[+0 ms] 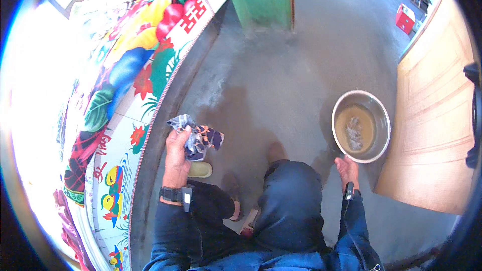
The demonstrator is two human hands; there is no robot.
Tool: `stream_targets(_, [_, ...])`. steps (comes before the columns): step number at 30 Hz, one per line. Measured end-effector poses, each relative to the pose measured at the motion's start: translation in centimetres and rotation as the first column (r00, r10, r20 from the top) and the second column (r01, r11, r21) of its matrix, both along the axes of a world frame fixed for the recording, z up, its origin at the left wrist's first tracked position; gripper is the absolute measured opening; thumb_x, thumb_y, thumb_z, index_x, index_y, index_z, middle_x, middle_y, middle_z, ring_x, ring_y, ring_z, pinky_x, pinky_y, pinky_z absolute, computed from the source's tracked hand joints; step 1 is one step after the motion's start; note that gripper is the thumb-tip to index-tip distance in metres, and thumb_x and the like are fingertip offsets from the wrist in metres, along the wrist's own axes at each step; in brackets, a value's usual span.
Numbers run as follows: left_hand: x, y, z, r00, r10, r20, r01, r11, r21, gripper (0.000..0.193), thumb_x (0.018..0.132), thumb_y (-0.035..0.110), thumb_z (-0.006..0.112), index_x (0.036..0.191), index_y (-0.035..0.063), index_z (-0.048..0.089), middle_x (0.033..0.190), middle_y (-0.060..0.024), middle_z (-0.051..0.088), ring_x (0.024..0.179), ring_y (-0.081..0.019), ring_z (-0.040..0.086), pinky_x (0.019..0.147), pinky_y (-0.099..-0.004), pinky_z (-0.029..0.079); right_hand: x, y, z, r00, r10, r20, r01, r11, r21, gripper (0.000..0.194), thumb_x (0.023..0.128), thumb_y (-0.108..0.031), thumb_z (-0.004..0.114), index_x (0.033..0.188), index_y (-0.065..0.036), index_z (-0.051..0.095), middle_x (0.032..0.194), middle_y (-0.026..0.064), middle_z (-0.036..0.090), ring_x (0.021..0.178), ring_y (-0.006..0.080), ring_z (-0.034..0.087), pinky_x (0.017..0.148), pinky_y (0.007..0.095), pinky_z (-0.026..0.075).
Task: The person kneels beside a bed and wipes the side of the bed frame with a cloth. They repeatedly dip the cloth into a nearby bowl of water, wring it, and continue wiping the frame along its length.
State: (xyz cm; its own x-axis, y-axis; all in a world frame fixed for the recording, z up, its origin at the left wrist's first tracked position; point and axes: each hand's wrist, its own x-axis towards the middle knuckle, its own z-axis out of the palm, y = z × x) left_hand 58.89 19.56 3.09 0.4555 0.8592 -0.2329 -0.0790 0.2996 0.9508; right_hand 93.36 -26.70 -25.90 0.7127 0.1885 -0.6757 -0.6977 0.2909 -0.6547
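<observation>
A crumpled patterned cloth [199,137], dark with grey and orange parts, is gripped in my left hand [177,154] beside the tiled ledge. On the other side, my right hand [347,171] holds the near rim of a metal basin [381,128]. Murky brownish water [344,124] fills the basin's lower part, and a wet grey rag [354,133] lies in it. The fingers under the basin's rim are partly hidden.
Along the left runs a raised ledge with decorated tiles [124,131] and a floral blanket [128,67]. A light wooden door [433,113] stands close to the basin's right. Ahead is a green panel [263,0]. A red box [405,19] and a pale slipper [200,169] are on the concrete floor [286,94].
</observation>
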Motion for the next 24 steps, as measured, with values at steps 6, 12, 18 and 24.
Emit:
stream_targets(6, [0.2,-1.5,0.1,0.997,0.073,0.031,-0.076,0.991,0.109,0.030,0.104,0.014,0.075,0.131,0.0049,0.065,0.111,-0.0039,0.074,0.095,-0.0159,0.075,0.084,-0.0352,0.063,-0.1,8.4,10.6,0.859,0.461,0.223,-0.461,0.886,-0.057,0.028,0.107,-0.020,0.072,0.123,0.002,0.067,0.100,0.0172,0.079,0.077,0.0238,0.080,0.062,0.0305,0.061])
stream_targets(12, [-0.6,-2.4,0.7,0.996,0.037,0.083,-0.048,0.990,0.132,0.030,0.104,0.015,0.078,0.128,0.0021,0.066,0.111,-0.0044,0.073,0.096,-0.0141,0.073,0.086,-0.0322,0.061,-1.6,21.3,29.8,0.251,0.677,0.692,-0.730,0.602,-0.325,0.038,0.103,-0.014,0.074,0.134,0.005,0.066,0.102,0.0145,0.080,0.081,0.0196,0.079,0.063,0.0274,0.059])
stream_targets(18, [-1.8,-2.4,0.2,0.989,0.049,0.138,-0.072,0.984,0.165,0.031,0.105,0.018,0.077,0.128,-0.0005,0.067,0.109,-0.0054,0.074,0.096,-0.0151,0.073,0.087,-0.0326,0.060,-14.3,32.9,38.4,-0.700,0.339,0.628,-0.400,0.543,-0.739,0.094,0.088,-0.039,0.089,0.156,0.010,0.047,0.149,0.0325,0.062,0.134,0.0489,0.065,0.119,0.0483,0.050])
stream_targets(24, [-4.6,-1.7,0.3,0.979,-0.053,0.199,0.035,0.995,0.090,0.028,0.110,0.023,0.071,0.123,-0.0010,0.068,0.117,-0.0069,0.073,0.104,-0.0154,0.069,0.084,-0.0348,0.058,-22.6,37.2,34.3,-0.736,0.415,0.535,-0.316,0.488,-0.814,0.069,0.093,-0.020,0.075,0.155,0.000,0.049,0.115,0.0301,0.072,0.106,0.0522,0.072,0.093,0.0561,0.061])
